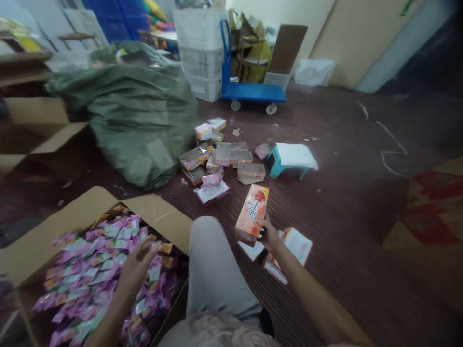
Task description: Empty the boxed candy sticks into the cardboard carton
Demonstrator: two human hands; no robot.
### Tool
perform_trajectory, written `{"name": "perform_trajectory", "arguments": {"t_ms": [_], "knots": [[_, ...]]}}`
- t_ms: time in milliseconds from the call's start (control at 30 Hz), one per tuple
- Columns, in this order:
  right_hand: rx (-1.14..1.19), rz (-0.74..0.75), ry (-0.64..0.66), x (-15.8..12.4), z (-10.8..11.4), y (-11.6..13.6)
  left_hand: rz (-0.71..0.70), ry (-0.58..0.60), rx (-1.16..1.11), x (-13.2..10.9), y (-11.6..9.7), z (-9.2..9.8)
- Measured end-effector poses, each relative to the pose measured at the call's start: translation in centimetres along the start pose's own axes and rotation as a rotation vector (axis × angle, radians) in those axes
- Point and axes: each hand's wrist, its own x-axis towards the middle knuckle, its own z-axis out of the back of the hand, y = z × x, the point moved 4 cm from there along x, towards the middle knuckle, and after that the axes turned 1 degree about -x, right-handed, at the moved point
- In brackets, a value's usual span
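Observation:
My right hand (268, 234) grips an orange-pink printed carton (252, 210) by its lower right side. The carton is tilted and held above the floor, just right of my knee. On the left, my left hand (143, 253) hovers over a large cardboard box (94, 198) filled with small purple, green and orange wrapped packets (90, 270). Its fingers are loosely extended and slightly blurred, with no clear object in them. Below my right hand, flattened white-and-orange cartons (298, 245) lie on the floor, partly hidden by my forearm.
Several opened small boxes (229, 153) lie ahead, near a turquoise-legged stool (294, 155). A bulky green sack (141, 111) stands at left beside another open carton (39, 137). Farther back are a blue trolley (253, 91) and white crates (200, 53). Another cardboard box (434, 231) sits at right.

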Motion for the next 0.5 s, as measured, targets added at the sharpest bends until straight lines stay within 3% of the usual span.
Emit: {"name": "perform_trajectory", "arguments": {"t_ms": [133, 233, 333, 500], "knots": [[0.071, 0.197, 0.558, -5.6, -8.2, 6.0, -0.083, 0.268, -0.345, -2.3, -4.1, -4.2], [0.033, 0.116, 0.885, -10.2, -14.8, 7.2, -0.189, 0.456, -0.652, -3.9, -7.3, -4.9], [0.044, 0.027, 1.094, -13.9, -19.8, 5.8, -0.264, 0.38, -0.882, -4.9, -7.6, -2.1], [-0.013, 0.007, 1.211, -16.8, -23.8, 0.7, -0.163, 0.203, -0.893, -6.8, -3.1, 3.2]]}}
